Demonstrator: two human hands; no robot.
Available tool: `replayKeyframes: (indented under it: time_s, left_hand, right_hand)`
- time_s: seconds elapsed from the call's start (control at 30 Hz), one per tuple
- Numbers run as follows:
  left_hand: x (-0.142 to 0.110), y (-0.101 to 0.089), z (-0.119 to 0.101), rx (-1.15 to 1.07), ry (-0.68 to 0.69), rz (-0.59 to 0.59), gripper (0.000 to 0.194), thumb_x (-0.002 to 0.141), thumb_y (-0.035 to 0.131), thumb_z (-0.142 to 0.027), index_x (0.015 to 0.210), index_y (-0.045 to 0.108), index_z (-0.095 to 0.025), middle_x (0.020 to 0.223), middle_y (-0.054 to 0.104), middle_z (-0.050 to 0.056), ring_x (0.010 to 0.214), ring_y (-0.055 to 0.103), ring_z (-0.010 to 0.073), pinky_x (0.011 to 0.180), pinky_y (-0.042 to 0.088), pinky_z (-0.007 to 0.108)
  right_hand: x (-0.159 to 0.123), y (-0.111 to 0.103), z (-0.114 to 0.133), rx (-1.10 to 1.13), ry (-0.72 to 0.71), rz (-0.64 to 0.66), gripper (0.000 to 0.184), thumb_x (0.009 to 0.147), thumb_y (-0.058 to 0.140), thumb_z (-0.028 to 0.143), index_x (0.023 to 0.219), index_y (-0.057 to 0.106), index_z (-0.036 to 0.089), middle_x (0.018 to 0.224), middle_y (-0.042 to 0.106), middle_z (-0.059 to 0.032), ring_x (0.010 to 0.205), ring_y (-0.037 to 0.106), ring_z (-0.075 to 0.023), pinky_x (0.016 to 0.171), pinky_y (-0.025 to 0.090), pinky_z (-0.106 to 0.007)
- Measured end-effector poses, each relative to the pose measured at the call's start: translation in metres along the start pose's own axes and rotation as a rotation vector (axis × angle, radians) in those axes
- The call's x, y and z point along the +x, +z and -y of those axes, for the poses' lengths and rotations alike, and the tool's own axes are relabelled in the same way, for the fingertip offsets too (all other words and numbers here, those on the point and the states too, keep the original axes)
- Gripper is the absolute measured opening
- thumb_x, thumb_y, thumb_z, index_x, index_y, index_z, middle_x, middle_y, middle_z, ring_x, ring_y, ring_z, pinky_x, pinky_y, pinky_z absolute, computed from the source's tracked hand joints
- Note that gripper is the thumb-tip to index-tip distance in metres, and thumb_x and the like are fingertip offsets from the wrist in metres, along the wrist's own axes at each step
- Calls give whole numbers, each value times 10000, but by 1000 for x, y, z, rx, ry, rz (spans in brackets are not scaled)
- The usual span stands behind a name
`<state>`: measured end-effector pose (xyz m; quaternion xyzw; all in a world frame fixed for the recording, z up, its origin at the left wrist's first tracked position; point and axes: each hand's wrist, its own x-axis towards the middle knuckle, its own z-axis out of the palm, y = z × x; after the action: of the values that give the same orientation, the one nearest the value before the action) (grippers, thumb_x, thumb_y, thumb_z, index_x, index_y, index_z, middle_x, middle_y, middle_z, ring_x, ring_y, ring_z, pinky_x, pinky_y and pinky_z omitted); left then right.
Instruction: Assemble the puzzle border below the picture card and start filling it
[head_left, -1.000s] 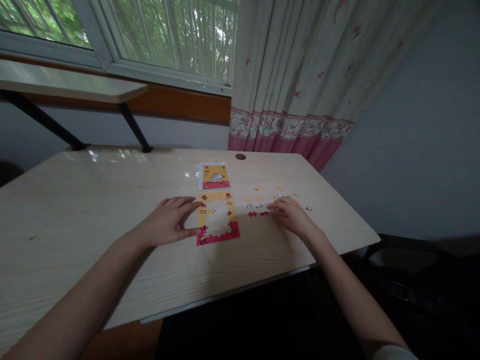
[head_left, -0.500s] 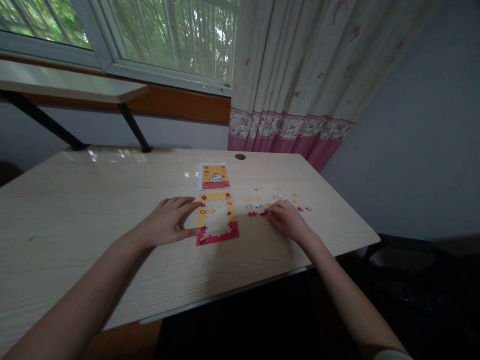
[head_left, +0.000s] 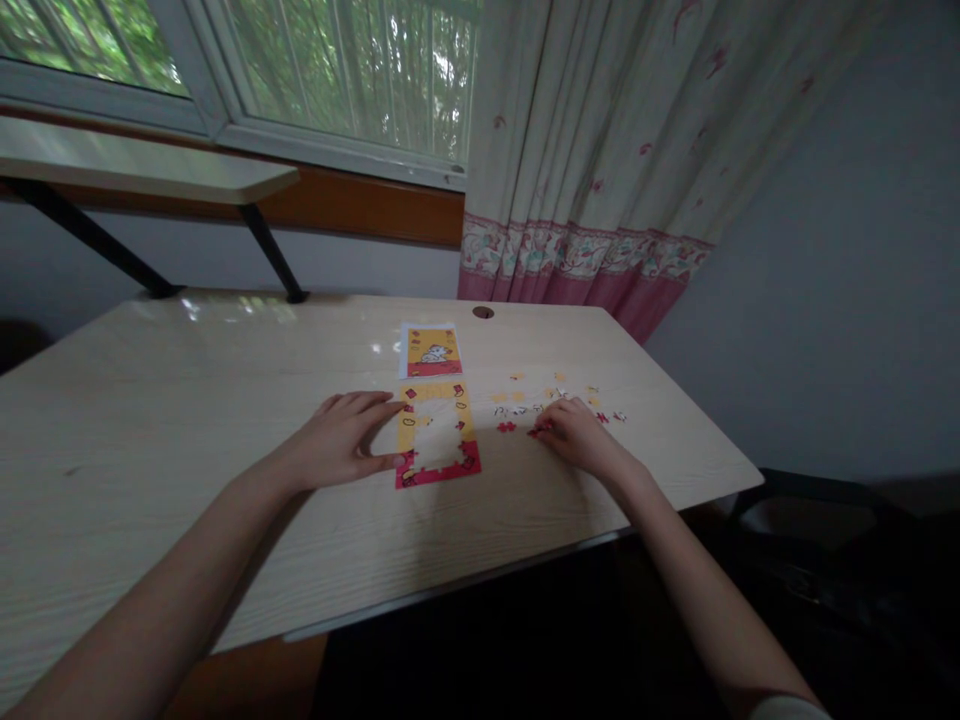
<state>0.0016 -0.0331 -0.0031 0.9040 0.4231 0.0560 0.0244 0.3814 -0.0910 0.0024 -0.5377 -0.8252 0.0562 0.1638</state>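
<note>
A jigsaw puzzle [head_left: 439,474] lies flat on the desk, its yellow and red border joined into a frame around a bare middle. My left hand [head_left: 337,440] is open at its left side, thumb and fingers spread apart and touching the edge. To the right, my right hand [head_left: 574,432] has its fingers pinched on a red puzzle piece [head_left: 534,433], low over the desk; the fingers partly cover it. Another red piece [head_left: 507,427] lies just left of these fingertips. Several yellow, white and red loose pieces [head_left: 517,397] are spread around and beyond the right hand.
A reference picture [head_left: 433,350] of a white animal on yellow and red lies just above the puzzle. The wooden desk [head_left: 225,400] has a cable hole [head_left: 483,312] at the back and a raised shelf [head_left: 150,170] at left. A dark chair [head_left: 817,500] stands at right.
My right hand has shifted slightly to the right and toward me, with the red piece at its fingertips moving along. My left hand stays at the puzzle's edge.
</note>
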Motion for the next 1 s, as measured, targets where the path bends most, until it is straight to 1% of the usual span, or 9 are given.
replayKeyframes:
  time_s: [0.17,0.3,0.43,0.53,0.67,0.8,1.0]
  left_hand:
    - [0,-2,-2,-15,1,-8,831,759,427,-752,1348,487,-170,1359,501,187,1235,457,370,1000,337,507]
    - [0,-2,-2,-28,5,-9,826,763,420,-755,1345,488,-172,1357,501,189,1237,454,370,1000,337,508]
    - [0,-2,-1,-26,12,-11,820,788,379,-754,1355,470,-169,1361,490,195,1239,451,360,1002,337,504]
    - [0,-1,-1,-31,19,-24,820,794,365,-759,1350,471,-166,1365,482,200,1241,447,357,1003,339,506]
    - [0,0,-1,-35,27,-46,792,813,360,-740,1347,476,-166,1361,488,193,1240,451,353,1010,342,494]
    - [0,1,0,-46,37,-63,775,825,356,-727,1336,489,-160,1348,500,195,1229,465,350,1007,349,487]
    - [0,0,-1,-56,31,-67,781,831,312,-737,1324,496,-159,1345,501,194,1225,468,349,1002,354,496]
  right_hand:
    - [10,1,-6,-29,-14,90,17,834,597,197,848,606,196,903,596,-52,879,511,-192,827,378,-327]
    - [14,5,-10,-39,-17,98,53,811,584,155,815,574,207,859,582,-38,855,502,-189,813,373,-322]
    - [14,5,-10,-15,-24,113,58,816,568,154,806,554,209,832,587,-23,816,505,-175,788,372,-314]
    - [13,1,-7,28,-30,134,58,821,574,154,829,561,210,803,607,-4,774,516,-157,791,370,-315]
    - [15,-1,-4,60,-28,150,97,819,593,138,884,602,210,782,631,8,761,537,-147,834,360,-329]
    - [19,-1,-6,52,-37,175,111,814,594,120,864,633,211,754,629,14,757,540,-146,840,356,-329]
    - [20,-1,-9,34,-59,222,116,813,575,108,854,628,203,808,618,-8,819,515,-168,841,354,-330]
